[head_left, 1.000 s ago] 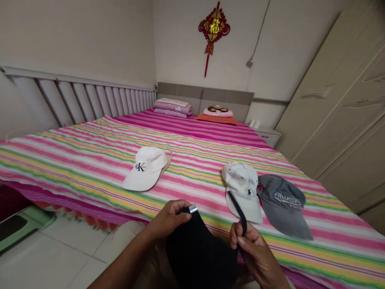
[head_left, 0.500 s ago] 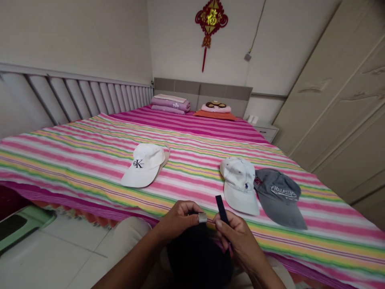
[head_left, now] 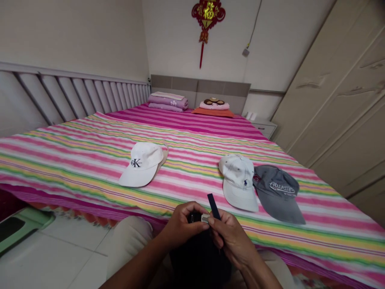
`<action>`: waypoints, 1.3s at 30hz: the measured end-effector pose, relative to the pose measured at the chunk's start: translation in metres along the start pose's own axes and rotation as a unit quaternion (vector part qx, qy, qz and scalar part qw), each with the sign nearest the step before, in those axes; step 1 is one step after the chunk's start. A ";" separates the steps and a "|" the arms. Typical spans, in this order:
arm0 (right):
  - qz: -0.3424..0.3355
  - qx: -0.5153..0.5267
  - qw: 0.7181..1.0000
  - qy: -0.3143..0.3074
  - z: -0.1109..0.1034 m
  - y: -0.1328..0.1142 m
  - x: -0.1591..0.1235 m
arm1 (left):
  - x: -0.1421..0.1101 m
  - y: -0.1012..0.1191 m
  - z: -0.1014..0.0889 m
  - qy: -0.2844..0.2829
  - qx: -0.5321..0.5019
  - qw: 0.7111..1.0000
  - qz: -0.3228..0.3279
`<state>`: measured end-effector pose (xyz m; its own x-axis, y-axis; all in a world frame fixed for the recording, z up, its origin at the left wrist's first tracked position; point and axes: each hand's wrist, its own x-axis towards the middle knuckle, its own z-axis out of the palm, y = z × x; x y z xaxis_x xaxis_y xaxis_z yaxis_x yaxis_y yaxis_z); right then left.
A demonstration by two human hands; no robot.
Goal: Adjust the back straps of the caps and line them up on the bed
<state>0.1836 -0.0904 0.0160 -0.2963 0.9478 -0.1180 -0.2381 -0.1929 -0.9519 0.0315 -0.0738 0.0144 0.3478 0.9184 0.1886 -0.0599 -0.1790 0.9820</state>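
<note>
A black cap (head_left: pixel 200 259) rests on my lap below both hands, its shape partly lost in the dark. My left hand (head_left: pixel 185 222) is closed around its metal buckle (head_left: pixel 205 218), thumb below and fingers above. Between the thumb and fingers of my right hand (head_left: pixel 230 233) is the dark strap (head_left: pixel 213 206), whose free end sticks up past the fingers. Both hands meet at the buckle; I cannot tell whether the strap runs through it.
On the striped bed (head_left: pixel 186 172) lie a white cap (head_left: pixel 142 164) at left, and another white cap (head_left: pixel 239 182) touching a grey cap (head_left: pixel 279 192) at right. Folded bedding (head_left: pixel 168 102) sits by the headboard. A green stool (head_left: pixel 33 224) stands at lower left.
My right hand has moved left with the strap, bringing it against the buckle. My left hand has turned slightly, with its thumb lower. The view has shifted a little.
</note>
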 end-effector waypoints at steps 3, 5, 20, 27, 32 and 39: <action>-0.012 0.014 1.000 0.005 0.000 -0.001 -0.001 | 0.001 -0.005 0.002 0.021 -0.105 0.994 -0.035; -0.016 0.033 0.999 0.017 0.000 -0.002 -0.002 | 0.001 -0.010 0.003 0.015 -0.217 0.973 -0.082; -0.014 0.057 0.998 -0.011 -0.003 -0.005 -0.007 | 0.004 -0.017 0.010 0.011 -0.394 0.911 -0.121; -0.014 0.056 0.998 -0.024 -0.001 -0.004 -0.005 | 0.002 -0.021 0.008 -0.007 -0.385 0.917 -0.107; -0.009 0.056 0.998 -0.026 -0.001 -0.001 -0.004 | 0.000 -0.021 0.007 -0.013 -0.371 0.922 -0.109; 0.006 0.035 0.999 -0.019 -0.002 -0.001 -0.005 | -0.001 -0.023 0.004 -0.004 -0.336 0.937 -0.094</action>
<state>0.1868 -0.0948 0.0173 -0.3335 0.9353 -0.1182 -0.2978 -0.2234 -0.9281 0.0366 -0.0721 -0.0081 0.4174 0.9086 0.0140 -0.5713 0.2504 0.7816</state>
